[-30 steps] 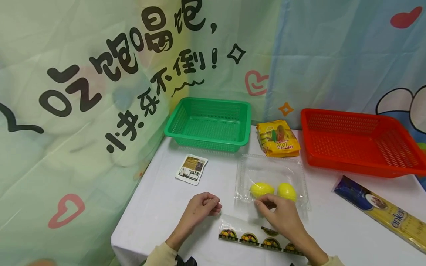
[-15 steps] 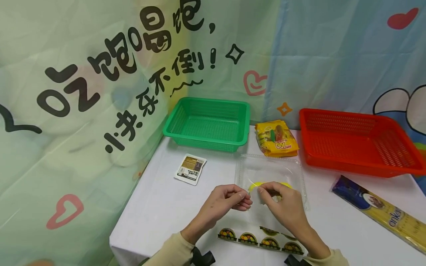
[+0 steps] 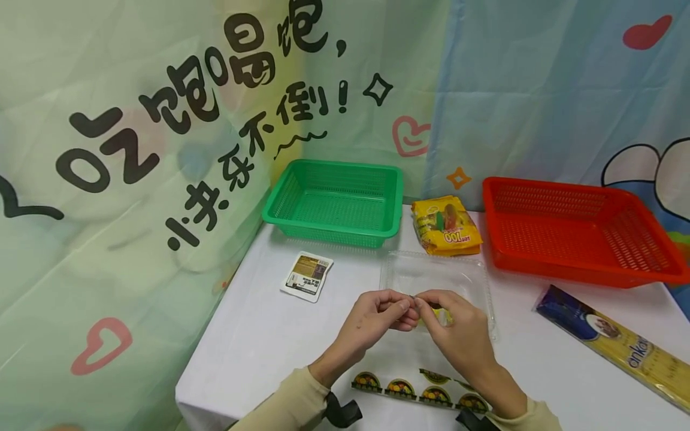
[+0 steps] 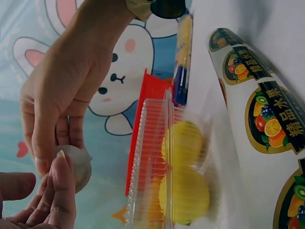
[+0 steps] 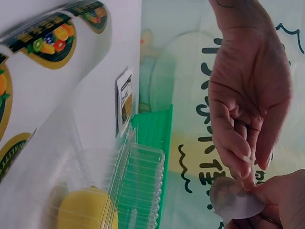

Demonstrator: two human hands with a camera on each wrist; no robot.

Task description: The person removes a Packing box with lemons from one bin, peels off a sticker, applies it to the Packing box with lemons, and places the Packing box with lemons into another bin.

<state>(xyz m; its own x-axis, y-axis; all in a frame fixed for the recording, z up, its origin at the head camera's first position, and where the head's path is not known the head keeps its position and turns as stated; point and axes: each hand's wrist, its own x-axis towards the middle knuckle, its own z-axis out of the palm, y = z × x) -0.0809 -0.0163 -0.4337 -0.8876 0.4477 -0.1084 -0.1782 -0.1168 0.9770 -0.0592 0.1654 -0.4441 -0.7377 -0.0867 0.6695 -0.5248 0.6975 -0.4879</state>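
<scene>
Clear plastic is seen in the middle of the white table (image 3: 253, 341): it is a box (image 3: 469, 278), with two yellow fruits (image 4: 184, 195) inside. A small, pale, round disc (image 4: 82, 169) is held up over the box, where the left hand (image 3: 380, 317) and the right hand (image 3: 460, 329) are brought together. It is pinched by the thumb and fingers of the right hand. The left hand's fingers are bent and their tips are put against the disc; whether it is gripped by them too cannot be told. In the head view the disc is almost all hidden by fingers, but its round shape is shown in both wrist views. The fruits are mostly covered by the right hand in the head view, while both are shown in the left wrist view and one in the right. A strip of fruit labels (image 3: 400, 389) is laid nearer to the person than the box. A rabbit face (image 4: 131, 67) on the cloth is shown in the left wrist view. The green basket (image 3: 334, 235) and the red basket (image 3: 571, 266) are shown together only in the head view, with a yellow bag (image 3: 447, 227) set between them. A flat packet (image 3: 308, 276) is laid before the green basket, and a long packet (image 3: 614, 341) before the red one.
</scene>
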